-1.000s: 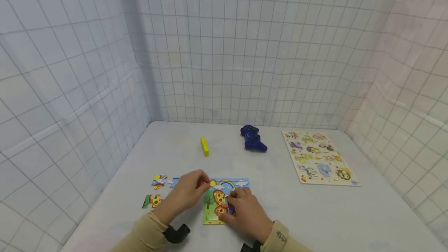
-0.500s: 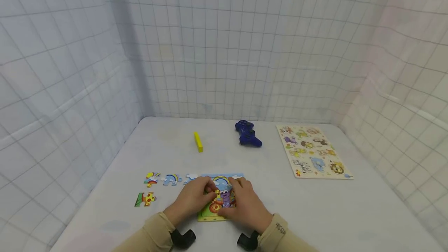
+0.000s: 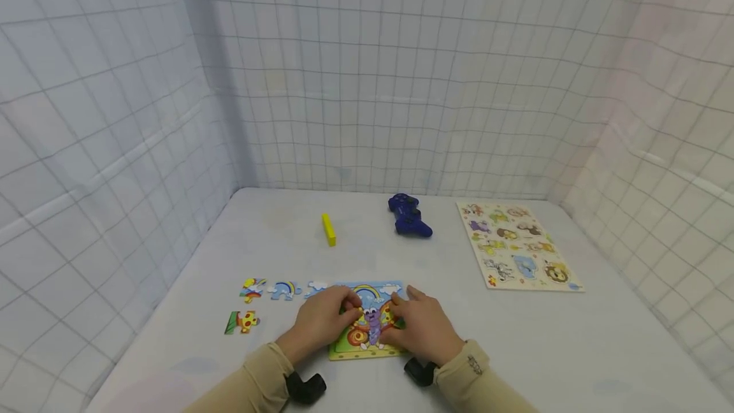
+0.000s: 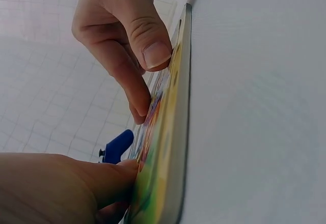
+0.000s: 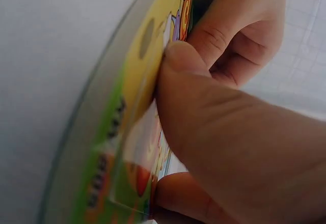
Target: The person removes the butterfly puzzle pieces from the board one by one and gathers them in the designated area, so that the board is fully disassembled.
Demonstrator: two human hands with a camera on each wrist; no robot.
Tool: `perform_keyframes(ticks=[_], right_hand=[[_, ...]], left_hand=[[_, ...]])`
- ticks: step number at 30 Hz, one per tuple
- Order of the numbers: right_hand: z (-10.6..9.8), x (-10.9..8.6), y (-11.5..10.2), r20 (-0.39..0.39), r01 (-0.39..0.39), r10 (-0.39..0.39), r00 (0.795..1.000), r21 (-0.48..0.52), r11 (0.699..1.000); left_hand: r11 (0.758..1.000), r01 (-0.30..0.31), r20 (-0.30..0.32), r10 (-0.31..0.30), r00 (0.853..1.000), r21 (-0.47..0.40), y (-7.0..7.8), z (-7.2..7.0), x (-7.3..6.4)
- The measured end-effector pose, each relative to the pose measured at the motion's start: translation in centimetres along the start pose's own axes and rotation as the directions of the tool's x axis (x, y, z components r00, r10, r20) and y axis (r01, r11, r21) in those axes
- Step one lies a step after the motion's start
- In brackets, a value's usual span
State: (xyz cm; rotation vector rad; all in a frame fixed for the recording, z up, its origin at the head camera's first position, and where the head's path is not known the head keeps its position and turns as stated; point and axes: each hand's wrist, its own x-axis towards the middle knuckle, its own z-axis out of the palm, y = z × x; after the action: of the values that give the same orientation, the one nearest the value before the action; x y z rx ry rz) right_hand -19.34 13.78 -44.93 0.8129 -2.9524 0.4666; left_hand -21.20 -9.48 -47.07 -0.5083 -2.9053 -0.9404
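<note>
A small picture puzzle board [image 3: 367,354] with a yellow lower border lies flat in front of me. A purple butterfly-like figure [image 3: 373,320] is in its middle, under a rainbow. My left hand [image 3: 320,317] rests over the left part, thumb and index fingertips touching the picture. On the right part lies my right hand [image 3: 427,324], thumb near the figure's lower end and fingers spread farther up. In the right wrist view, the right thumb [image 5: 188,76] touches the picture near the border. Both hands cover the board's sides.
Left of the board lie loose puzzle pieces: a bird piece [image 3: 252,289], a rainbow piece [image 3: 283,290], a cloud piece [image 3: 315,289] and a giraffe-spotted piece [image 3: 242,322]. Farther back are a yellow block [image 3: 329,230], a blue game controller [image 3: 410,215] and an animal puzzle board [image 3: 518,247].
The right hand has shifted right across the board, uncovering the purple figure. The left hand has come down from the upper-left corner onto the picture's left part. The head view has shifted slightly.
</note>
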Motion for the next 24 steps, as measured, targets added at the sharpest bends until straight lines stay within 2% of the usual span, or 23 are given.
perform_keyframes(ticks=[9,16,24], right_hand=[[0.16,-0.03,-0.37,-0.015,-0.002,0.002,1.0,-0.034,0.999],[-0.01,-0.01,-0.4,-0.011,0.001,-0.002,1.0,-0.033,0.999],[0.1,0.03,-0.37,-0.005,-0.003,0.003,1.0,-0.027,1.0]], left_hand=[[1.0,-0.004,-0.02,0.004,1.0,-0.003,0.1,0.05,-0.1],[0.999,-0.019,-0.025,0.018,1.0,-0.044,0.23,0.25,0.11],[0.992,0.033,-0.022,-0.036,0.999,-0.12,0.24,0.22,0.23]])
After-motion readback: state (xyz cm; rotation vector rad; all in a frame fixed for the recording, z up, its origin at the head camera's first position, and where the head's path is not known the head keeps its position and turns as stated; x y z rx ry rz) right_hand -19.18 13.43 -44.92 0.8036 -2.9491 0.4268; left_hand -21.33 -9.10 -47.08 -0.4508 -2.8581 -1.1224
